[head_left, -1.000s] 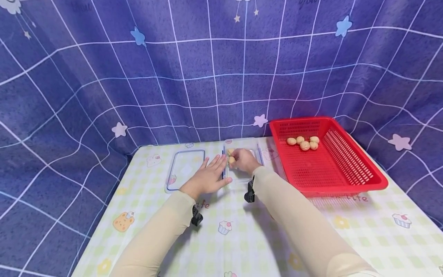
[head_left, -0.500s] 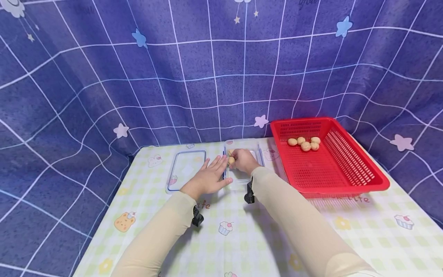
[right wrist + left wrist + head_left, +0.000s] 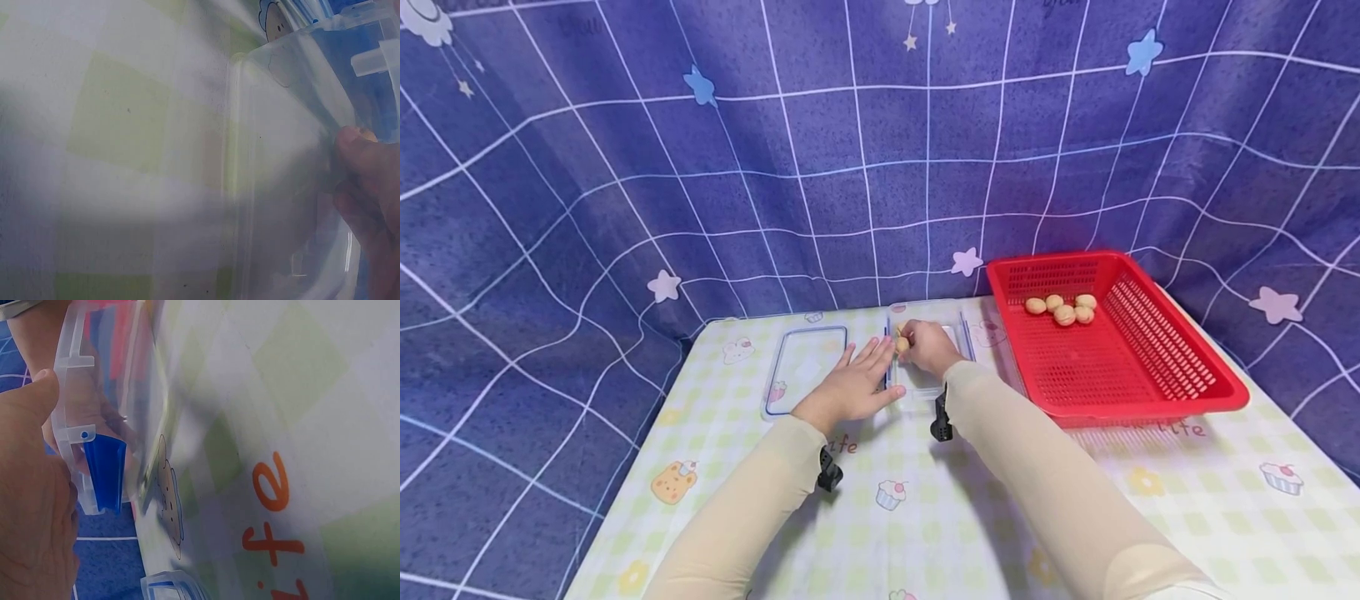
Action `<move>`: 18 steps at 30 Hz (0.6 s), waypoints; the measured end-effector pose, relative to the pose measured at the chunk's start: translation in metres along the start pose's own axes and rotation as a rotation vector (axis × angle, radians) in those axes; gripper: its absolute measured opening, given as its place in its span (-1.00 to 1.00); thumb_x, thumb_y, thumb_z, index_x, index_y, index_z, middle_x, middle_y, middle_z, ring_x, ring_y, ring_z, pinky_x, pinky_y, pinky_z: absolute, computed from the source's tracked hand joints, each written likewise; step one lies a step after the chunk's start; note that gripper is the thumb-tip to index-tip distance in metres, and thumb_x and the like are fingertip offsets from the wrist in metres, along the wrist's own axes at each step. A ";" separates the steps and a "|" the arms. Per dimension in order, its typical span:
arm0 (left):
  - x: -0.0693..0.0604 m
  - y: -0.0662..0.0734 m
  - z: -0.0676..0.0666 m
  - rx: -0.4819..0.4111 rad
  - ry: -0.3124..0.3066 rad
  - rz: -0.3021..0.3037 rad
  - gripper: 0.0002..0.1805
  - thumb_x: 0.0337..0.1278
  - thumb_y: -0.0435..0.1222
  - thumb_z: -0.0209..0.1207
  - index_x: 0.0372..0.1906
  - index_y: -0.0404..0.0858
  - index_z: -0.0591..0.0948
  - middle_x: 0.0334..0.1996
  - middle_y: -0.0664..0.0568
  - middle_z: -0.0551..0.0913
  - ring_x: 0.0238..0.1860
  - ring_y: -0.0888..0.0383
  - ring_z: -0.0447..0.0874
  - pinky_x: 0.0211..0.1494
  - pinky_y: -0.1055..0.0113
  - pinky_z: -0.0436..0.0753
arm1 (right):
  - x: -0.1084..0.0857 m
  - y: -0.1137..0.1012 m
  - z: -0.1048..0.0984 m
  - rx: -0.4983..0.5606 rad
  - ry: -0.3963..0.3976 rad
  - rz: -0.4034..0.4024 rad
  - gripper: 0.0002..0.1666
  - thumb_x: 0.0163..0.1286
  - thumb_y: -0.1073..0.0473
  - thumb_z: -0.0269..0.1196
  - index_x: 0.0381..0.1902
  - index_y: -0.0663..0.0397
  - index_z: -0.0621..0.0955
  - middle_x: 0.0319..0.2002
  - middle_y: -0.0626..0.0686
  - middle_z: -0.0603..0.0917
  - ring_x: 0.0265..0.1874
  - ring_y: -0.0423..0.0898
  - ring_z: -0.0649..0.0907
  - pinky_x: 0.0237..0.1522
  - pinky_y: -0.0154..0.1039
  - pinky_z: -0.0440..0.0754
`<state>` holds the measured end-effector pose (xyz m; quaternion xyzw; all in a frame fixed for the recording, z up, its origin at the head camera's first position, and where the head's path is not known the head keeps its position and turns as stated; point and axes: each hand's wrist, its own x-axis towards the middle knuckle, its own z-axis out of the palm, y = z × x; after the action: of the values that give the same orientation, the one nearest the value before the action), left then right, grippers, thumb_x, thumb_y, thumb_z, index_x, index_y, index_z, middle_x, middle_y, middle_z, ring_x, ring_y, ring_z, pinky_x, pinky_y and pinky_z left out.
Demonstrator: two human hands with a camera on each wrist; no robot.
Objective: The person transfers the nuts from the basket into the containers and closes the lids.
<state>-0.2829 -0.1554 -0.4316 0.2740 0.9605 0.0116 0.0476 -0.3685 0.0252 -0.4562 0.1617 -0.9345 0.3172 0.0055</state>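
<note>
A clear plastic box point(image 3: 917, 392) with blue side clips stands near the table's back edge. My left hand point(image 3: 852, 390) rests against its left rim, fingers straight and spread; in the left wrist view the left hand point(image 3: 31, 487) lies beside the rim above a blue clip point(image 3: 107, 472). My right hand point(image 3: 931, 347) reaches into the box, its fingers curled round a walnut point(image 3: 902, 345) at the left side. The right wrist view shows the right hand point(image 3: 372, 187) inside the clear wall, a walnut point(image 3: 369, 134) barely visible behind the thumb.
A red basket point(image 3: 1105, 367) holding several walnuts point(image 3: 1064, 315) stands to the right of the box. Left of the box lies a clear lid point(image 3: 775, 367) with a blue seal. A blue curtain point(image 3: 820, 200) hangs behind the checked tablecloth point(image 3: 805, 533).
Both hands stay in nearly the same place at the box. The right fingers have shifted slightly around the walnut, and the whole head view has moved a little.
</note>
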 end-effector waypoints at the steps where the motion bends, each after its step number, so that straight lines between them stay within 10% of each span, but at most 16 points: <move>1: 0.000 0.000 0.000 -0.001 -0.001 0.003 -0.06 0.47 0.31 -0.32 0.64 -0.23 -0.16 0.64 -0.02 -0.24 0.62 0.02 -0.34 0.59 -0.07 -0.33 | 0.000 0.001 0.000 -0.007 0.004 -0.004 -0.57 0.13 0.25 0.55 -0.07 0.20 0.65 -0.25 0.07 0.74 -0.24 -0.04 0.65 -0.02 -0.13 0.62; 18: 0.000 -0.002 0.002 -0.013 0.027 0.024 -0.05 0.47 0.31 -0.31 0.63 -0.26 -0.13 0.64 -0.07 -0.18 0.63 -0.02 -0.28 0.60 -0.12 -0.26 | -0.001 0.001 -0.012 -0.143 -0.017 -0.041 -0.34 0.13 0.13 0.56 0.12 0.19 0.52 -0.07 0.18 0.74 -0.06 0.11 0.71 0.10 0.00 0.65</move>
<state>-0.2840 -0.1572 -0.4335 0.2849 0.9576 0.0219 0.0365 -0.3686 0.0334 -0.4474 0.1827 -0.9512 0.2482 0.0157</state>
